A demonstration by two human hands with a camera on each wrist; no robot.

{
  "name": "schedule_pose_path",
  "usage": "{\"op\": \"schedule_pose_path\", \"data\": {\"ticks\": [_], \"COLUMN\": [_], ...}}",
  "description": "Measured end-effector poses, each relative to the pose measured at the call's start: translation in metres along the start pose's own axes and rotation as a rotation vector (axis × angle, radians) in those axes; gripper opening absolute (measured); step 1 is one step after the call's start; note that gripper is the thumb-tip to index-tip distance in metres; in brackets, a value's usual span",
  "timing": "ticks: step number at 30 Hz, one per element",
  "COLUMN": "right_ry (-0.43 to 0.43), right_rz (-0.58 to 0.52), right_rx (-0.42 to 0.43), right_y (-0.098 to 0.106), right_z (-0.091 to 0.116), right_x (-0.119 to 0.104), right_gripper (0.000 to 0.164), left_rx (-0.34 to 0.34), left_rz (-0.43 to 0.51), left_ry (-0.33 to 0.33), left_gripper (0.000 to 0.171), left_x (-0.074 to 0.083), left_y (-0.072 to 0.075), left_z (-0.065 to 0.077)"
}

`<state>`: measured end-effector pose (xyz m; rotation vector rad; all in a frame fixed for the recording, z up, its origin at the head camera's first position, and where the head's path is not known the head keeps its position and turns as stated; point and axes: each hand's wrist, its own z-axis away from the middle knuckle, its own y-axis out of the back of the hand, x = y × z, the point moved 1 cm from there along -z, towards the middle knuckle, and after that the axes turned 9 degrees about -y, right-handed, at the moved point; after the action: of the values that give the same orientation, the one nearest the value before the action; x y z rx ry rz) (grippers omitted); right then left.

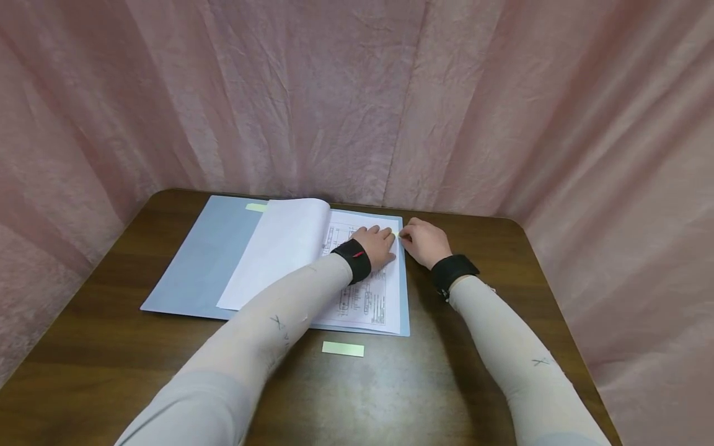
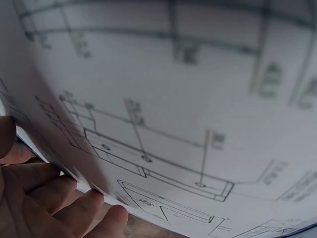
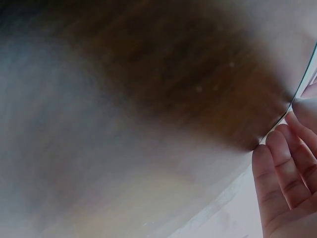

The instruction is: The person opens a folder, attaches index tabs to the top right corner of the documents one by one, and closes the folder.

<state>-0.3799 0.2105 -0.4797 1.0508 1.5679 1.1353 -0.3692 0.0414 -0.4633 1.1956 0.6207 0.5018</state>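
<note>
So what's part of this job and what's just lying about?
In use:
printed sheet under left hand
blue folder beneath it
yellow tab at right hand

Apparently lying about:
green strip on the table
second strip on the folder

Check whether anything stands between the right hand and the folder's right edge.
Nothing visible does. In the head view, the right hand is at that edge of the folder; the left hand rests on the printed sheet, not between them. Fingertip contact is unclear.

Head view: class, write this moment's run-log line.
left hand: rests on white printed sheet | right hand: at right edge of light-blue folder | pale green paper strip: on brown wooden table
</note>
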Motion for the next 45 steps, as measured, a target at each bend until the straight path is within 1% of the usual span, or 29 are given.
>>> {"op": "schedule_pose_path", "data": {"ticks": [2,6,8,9,11,12,13,17,21,29,35,41,45], "right_ry": [0.001,0.000,0.000,-0.001,0.000,0.000,0.000,0.002,-0.007,-0.031,-0.031,-0.024,-0.016], "right_rz": [-0.003,-0.001,0.001,0.004,0.006,0.007,0.006,0.003,0.005,-0.002,-0.002,-0.005,-0.009], "right_rx": [-0.004,0.004,0.005,0.006,0.005,0.004,0.004,0.009,0.008,-0.017,-0.019,-0.017,-0.021], "right_y": [0.001,0.003,0.004,0.003,0.003,0.003,0.003,0.004,0.005,0.006,0.008,0.008,0.008], "right_z": [0.000,0.000,0.001,0.001,0.002,0.002,0.002,0.001,0.001,0.002,0.002,0.002,0.004], "right_x": [0.000,0.000,0.001,0.001,0.002,0.003,0.003,0.003,0.003,0.002,0.002,0.001,-0.001], "right_gripper": [0.022,0.022,0.022,0.022,0.022,0.022,0.022,0.021,0.021,0.022,0.022,0.023,0.023], "left_rx": [-0.001,0.028,0.043,0.050,0.049,0.046,0.046,0.029,0.011,0.037,0.027,0.052,0.065], "left_rz": [0.024,0.064,0.063,0.067,0.056,0.044,0.043,0.037,0.043,0.016,0.027,0.024,0.042], "left_ry": [0.014,0.041,0.049,0.053,0.059,0.060,0.061,0.059,0.049,0.016,0.019,0.032,0.042], "left_gripper": [0.068,0.069,0.068,0.068,0.067,0.067,0.067,0.069,0.070,0.067,0.068,0.064,0.065], "left_x": [-0.002,-0.003,-0.001,-0.001,0.001,0.003,0.004,0.007,0.008,0.012,0.011,0.011,0.010], "left_y": [-0.002,-0.007,-0.004,-0.005,-0.002,0.002,0.003,0.004,0.002,0.004,0.003,0.011,0.012], "left_z": [-0.005,-0.016,-0.013,-0.013,-0.009,-0.006,-0.005,-0.006,-0.006,0.008,0.007,0.009,0.009]}}
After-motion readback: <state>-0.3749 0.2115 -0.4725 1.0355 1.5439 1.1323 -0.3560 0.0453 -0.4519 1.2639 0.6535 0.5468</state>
